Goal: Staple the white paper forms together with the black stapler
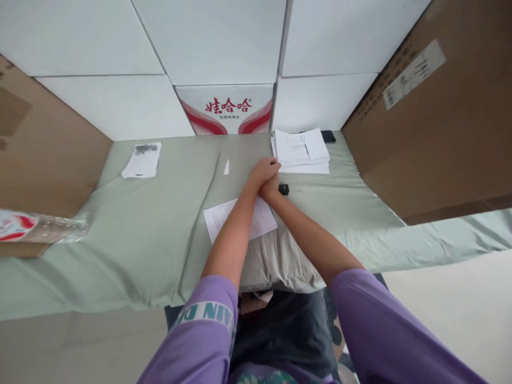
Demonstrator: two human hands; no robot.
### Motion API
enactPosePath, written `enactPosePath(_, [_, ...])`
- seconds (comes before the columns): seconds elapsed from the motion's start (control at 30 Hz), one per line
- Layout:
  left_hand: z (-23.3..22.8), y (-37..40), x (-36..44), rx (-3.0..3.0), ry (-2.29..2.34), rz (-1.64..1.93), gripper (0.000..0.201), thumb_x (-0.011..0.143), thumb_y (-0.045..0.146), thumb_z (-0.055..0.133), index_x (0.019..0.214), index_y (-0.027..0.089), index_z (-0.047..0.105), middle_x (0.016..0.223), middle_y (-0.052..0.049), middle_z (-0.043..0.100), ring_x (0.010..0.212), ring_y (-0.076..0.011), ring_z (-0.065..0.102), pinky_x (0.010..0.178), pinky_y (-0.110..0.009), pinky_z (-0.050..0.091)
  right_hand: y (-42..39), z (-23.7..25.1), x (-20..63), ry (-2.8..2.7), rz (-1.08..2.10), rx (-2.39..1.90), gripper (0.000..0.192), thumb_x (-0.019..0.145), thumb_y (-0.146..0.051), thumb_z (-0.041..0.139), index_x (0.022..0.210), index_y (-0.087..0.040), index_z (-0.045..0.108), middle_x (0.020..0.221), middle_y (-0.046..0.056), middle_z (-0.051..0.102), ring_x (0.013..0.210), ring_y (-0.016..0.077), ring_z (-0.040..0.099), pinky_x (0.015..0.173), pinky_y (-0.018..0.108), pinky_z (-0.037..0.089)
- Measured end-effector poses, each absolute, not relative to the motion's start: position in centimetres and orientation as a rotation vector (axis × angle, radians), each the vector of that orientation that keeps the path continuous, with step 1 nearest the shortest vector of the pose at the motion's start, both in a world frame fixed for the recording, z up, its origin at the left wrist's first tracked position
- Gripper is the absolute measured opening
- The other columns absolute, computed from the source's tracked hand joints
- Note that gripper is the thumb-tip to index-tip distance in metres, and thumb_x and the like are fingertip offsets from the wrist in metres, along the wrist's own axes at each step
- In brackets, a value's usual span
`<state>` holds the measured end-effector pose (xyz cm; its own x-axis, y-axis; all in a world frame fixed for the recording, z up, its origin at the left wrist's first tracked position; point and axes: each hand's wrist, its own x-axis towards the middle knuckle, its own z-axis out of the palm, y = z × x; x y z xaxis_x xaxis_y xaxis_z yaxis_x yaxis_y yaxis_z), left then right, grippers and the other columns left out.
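- Hands meet at the middle of the frame: the left hand [264, 169] lies over the right hand [272, 186], both folded together, so whether either grip is closed on anything cannot be told.
- Just right of the hands, a small black rectangular object [284, 189] with a thin wire lies on the pale green cloth-covered bench [160, 224], near the right hand but apart from it.
- A single white printed sheet of paper [224, 216] lies flat under both forearms, on a raised padded part of the cloth, probably pinned there by the arms' weight.
- A thick stack of white printed papers [302, 149] sits just beyond the hands, upper right of centre, squared up within reach; a dark flat object [328, 136] shows behind it.
- A small white paper slip [226, 167] lies just left of the hands; a white packet with a grey printed top [142, 159] rests well apart at upper left.
- A clear plastic bottle with a red-and-white label [36, 228] lies on its side at the left edge.
- Brown cardboard boxes [432, 117] hem the bench at the right and left; white panels and a red-printed carton [228, 109] close the far edge, leaving open cloth mainly left of centre.
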<state>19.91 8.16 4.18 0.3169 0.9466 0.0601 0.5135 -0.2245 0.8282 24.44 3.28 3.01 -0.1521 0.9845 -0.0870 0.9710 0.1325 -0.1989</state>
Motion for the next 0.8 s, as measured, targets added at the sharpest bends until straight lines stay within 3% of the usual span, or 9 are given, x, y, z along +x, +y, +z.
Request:
enactPosePath(0.13, [4.2, 8.5, 19.6, 1.597, 1.44, 1.0, 0.015, 0.082, 0.015, 0.046, 0.069, 0.02, 0.053, 0.074, -0.002, 0.06, 0.079, -0.0172, 0.058, 0.079, -0.03, 0.046, 3.3, 3.5, 24.6, -2.309, 0.257, -2.112, 0.05, 0.096, -0.029, 0.053, 0.143, -0.011, 0.055, 0.145, 0.023, 0.056, 0.131, 0.0356, 0.05, 0.11, 0.05, 0.038])
enactPosePath(0.27, [4.0, 5.7, 17.8, 1.517, 1.654, 1.199, 0.013, 0.086, 0.015, 0.046, 0.087, 0.02, 0.057, 0.092, -0.005, 0.067, 0.09, -0.018, 0.061, 0.088, -0.031, 0.046, 3.6, 3.3, 25.1, -2.23, 0.357, -2.078, 0.044, 0.1, -0.029, 0.045, 0.14, -0.011, 0.054, 0.143, 0.023, 0.057, 0.132, 0.0335, 0.051, 0.106, 0.046, 0.042])
enactPosePath(0.43, [3.8, 0.9, 15.4, 1.704, 1.647, 0.967, 0.018, 0.097, 0.023, 0.045, 0.099, 0.021, 0.063, 0.106, -0.009, 0.071, 0.102, -0.0218, 0.064, 0.096, -0.036, 0.046, 3.4, 3.7, 25.3, -2.163, 0.485, -2.059, 0.038, 0.103, -0.026, 0.037, 0.133, -0.01, 0.054, 0.138, 0.022, 0.061, 0.131, 0.0327, 0.054, 0.105, 0.044, 0.044])
enactPosePath(0.67, [3.8, -1.7, 14.4, 1.719, 1.696, 0.722, 0.034, 0.102, 0.024, 0.035, 0.106, 0.017, 0.068, 0.112, -0.015, 0.073, 0.108, -0.026, 0.065, 0.097, -0.038, 0.048, 2.6, 4.6, 25.4, -2.112, 0.603, -2.078, 0.044, 0.095, -0.024, 0.052, 0.135, -0.008, 0.048, 0.133, 0.026, 0.063, 0.13, 0.0334, 0.056, 0.104, 0.045, 0.042])
enactPosePath(0.8, [3.4, -2.6, 13.5, 1.801, 1.592, 0.664, 0.031, 0.098, 0.024, 0.044, 0.108, 0.018, 0.073, 0.113, -0.012, 0.075, 0.106, -0.0249, 0.066, 0.097, -0.037, 0.048, 2.2, 4.8, 25.5, -2.133, 0.66, -2.064, 0.048, 0.089, -0.021, 0.057, 0.135, -0.008, 0.048, 0.129, 0.025, 0.065, 0.128, 0.0335, 0.058, 0.104, 0.044, 0.043])
